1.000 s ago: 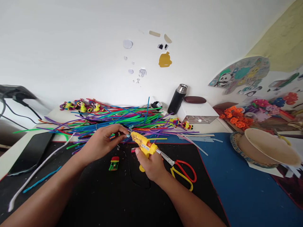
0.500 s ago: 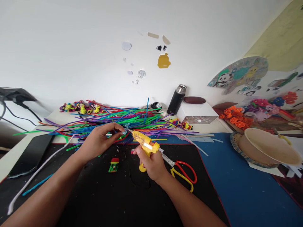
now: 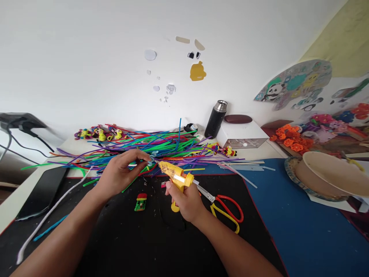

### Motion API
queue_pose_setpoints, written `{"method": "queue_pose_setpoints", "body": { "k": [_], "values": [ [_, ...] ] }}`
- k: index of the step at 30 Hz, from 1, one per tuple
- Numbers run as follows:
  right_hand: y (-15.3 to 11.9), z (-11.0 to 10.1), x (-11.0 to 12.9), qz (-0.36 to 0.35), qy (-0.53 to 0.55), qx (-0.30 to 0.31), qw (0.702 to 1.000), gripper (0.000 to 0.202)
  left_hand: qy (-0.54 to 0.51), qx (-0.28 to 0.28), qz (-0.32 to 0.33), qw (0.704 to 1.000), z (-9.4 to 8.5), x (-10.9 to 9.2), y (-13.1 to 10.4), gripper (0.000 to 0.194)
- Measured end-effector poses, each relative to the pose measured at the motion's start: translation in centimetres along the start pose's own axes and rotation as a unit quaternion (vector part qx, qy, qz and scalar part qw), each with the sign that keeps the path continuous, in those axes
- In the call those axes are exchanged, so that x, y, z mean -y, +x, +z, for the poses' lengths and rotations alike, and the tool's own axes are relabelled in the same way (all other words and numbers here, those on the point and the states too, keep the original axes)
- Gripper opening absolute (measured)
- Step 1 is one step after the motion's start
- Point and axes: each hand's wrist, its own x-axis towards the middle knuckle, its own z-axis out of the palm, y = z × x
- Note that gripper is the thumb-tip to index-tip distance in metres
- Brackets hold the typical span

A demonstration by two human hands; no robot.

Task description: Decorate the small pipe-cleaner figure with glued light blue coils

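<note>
My left hand (image 3: 122, 174) pinches a small light-blue curled pipe-cleaner piece (image 3: 152, 158) between thumb and fingertips, just above the black mat (image 3: 129, 238). My right hand (image 3: 186, 200) grips a yellow hot glue gun (image 3: 175, 175) by its handle. The gun's nozzle points left and touches or nearly touches the blue piece. A small red, yellow and green pipe-cleaner figure (image 3: 140, 202) lies on the mat below my hands. Red-and-yellow scissors (image 3: 223, 207) lie right of the glue gun.
A big heap of coloured pipe cleaners (image 3: 150, 148) covers the table behind my hands. A black flask (image 3: 215, 119), a white box (image 3: 242, 136), a phone (image 3: 43, 190), a white pipe cleaner (image 3: 49, 215) and stacked paper plates (image 3: 325, 177) stand around. Finished figures (image 3: 98, 134) sit at the back left.
Both hands stayed together over the mat. The glue gun's nozzle stays at the blue piece, which now sticks up more from my left fingertips. The camera shifted slightly.
</note>
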Motion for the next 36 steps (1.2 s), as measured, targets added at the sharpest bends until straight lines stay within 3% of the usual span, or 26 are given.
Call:
{"method": "queue_pose_setpoints", "body": {
  "k": [19, 36],
  "values": [
    [-0.3, 0.0, 0.5, 0.000, -0.020, -0.002, 1.000, 0.040, -0.033, 0.040, 0.001, 0.999, 0.6, -0.5, -0.1, 0.015],
    [-0.3, 0.1, 1.0, -0.005, -0.007, 0.005, 1.000, 0.038, -0.038, 0.023, 0.011, 0.999, 0.5, -0.6, -0.2, 0.010]
  ]
}}
